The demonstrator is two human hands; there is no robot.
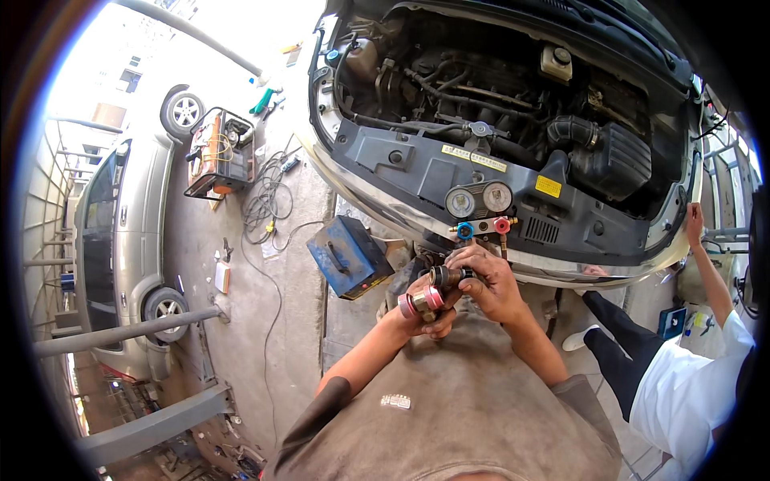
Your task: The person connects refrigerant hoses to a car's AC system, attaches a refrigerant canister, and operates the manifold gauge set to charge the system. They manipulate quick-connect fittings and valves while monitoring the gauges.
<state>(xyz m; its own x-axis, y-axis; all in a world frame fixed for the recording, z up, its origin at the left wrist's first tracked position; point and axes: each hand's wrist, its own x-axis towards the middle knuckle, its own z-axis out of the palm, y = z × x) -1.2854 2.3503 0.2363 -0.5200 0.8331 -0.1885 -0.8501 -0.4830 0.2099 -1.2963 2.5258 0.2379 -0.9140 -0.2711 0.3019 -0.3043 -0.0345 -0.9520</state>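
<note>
- The blue box (346, 255) sits on the floor (301, 345), left of both hands and apart from them.
- The red coupler (421, 302) lies at the left hand (439, 318), whose fingers curl around it; its long axis runs almost sideways, right end slightly farther from the body.
- The dark fitting (446, 277) lies between the hands, just beyond the coupler, its black end pointing right; whether the two are joined, I cannot tell.
- The gauges (478, 200) rest at the car's front edge, beyond the hands.
- The right hand (491, 282) comes from the right, nearer that black end, thumb and fingers pinching it.
- A co-worker's hand (695, 220) touches the car's far-right edge.
</note>
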